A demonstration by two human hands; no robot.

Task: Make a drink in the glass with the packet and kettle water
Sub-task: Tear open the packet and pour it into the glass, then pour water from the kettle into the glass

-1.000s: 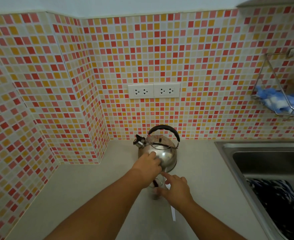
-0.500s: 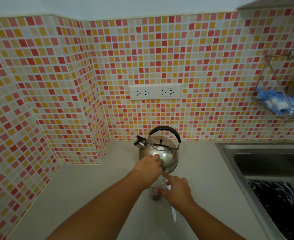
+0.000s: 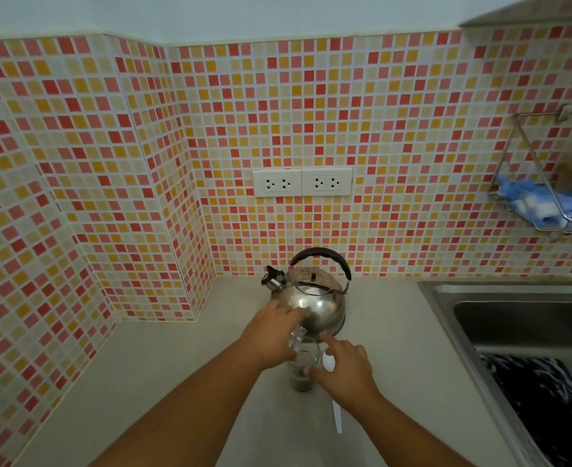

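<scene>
The left hand (image 3: 271,335), pinching the packet (image 3: 297,338), had tipped it over the glass (image 3: 303,367); powder lay inside. The right hand (image 3: 343,369), fingers curled, steadied its three o'clock side. Kettle (image 3: 313,298) water seemed next.

Two bare forearms entered from the lower edge of the frame, with no sleeves, watch or rings in sight. The left hand (image 3: 271,338) and right hand (image 3: 347,374) were ungloved, nails short and plain.

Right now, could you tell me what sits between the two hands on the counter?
In the head view, the glass stands between the left hand, which holds the packet over it, and the right hand.
</scene>
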